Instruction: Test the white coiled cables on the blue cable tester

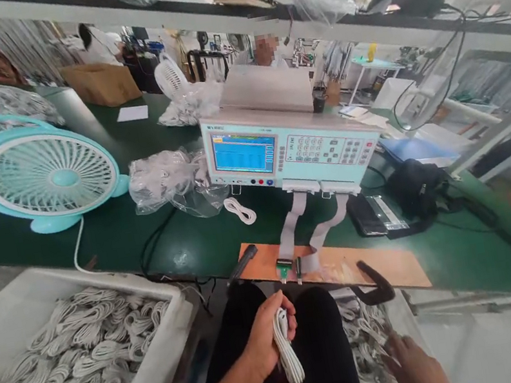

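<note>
Left hand (265, 337) grips a coiled white cable (286, 346) over the lap, bottom centre. Right hand (412, 368) spread, lower right, among loose cables (362, 330). Risk: coil's hanging loops could slip or unravel, grip's only near top.

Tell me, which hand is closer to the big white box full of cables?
Left. The left hand, gripping a coiled white cable over the lap, sits just right of the white bin. The right hand is farther right, beyond the legs.
</note>
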Demonstrator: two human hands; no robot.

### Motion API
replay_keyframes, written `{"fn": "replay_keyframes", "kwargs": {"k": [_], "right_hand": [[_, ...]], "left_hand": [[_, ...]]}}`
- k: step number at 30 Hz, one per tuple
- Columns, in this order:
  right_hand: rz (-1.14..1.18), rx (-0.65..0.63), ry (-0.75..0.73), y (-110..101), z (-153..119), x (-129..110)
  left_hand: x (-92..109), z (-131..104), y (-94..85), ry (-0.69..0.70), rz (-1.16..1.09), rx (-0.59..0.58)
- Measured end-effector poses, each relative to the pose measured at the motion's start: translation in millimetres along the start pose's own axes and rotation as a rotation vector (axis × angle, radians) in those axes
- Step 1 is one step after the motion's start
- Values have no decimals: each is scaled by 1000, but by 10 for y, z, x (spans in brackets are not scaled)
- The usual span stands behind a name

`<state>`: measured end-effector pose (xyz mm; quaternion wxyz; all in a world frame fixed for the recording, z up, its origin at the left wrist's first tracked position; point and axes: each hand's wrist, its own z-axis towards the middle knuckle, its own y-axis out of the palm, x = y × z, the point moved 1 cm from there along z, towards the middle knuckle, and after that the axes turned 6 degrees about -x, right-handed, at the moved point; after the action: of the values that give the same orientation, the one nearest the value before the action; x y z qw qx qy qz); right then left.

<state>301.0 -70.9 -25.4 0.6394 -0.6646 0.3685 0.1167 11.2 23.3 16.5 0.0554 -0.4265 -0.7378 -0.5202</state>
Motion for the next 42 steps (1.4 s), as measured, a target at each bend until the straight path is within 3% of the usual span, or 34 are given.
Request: {"fn": "replay_keyframes", "kwargs": {"k": [3,7,10,15,19,22,25,29,33,42], "right_hand": [[127,-201,-203,159,-110,-407],[266,-280,-483,575,-191,-1199],[281,-254,-602,803,-138,-1475],[306,-221,-647,1037,-39,-1396],[310,-46,-603,1167,-57,-1243],[242,54,-620,1133,-52,-1194],[145,18,-650,996,1,-1239],[360,-135,-554,856,137,-1410],[646,-246,-367,863,258,-1584],[849,-255,-253,914,330,-1682]], "left_hand": [[-52,-6,38,3,-23,46],[-155,-56,119,30,118,31],[-181,-121,126,86,198,44],[-206,-124,-54,143,426,-10],[-207,-65,-223,218,702,-16],[-135,-66,-246,195,888,-39],[-18,-88,-182,157,1005,-116],[126,-85,-41,126,898,-208],[196,-72,37,-72,616,-233],[218,14,-128,-149,395,-333]]}}
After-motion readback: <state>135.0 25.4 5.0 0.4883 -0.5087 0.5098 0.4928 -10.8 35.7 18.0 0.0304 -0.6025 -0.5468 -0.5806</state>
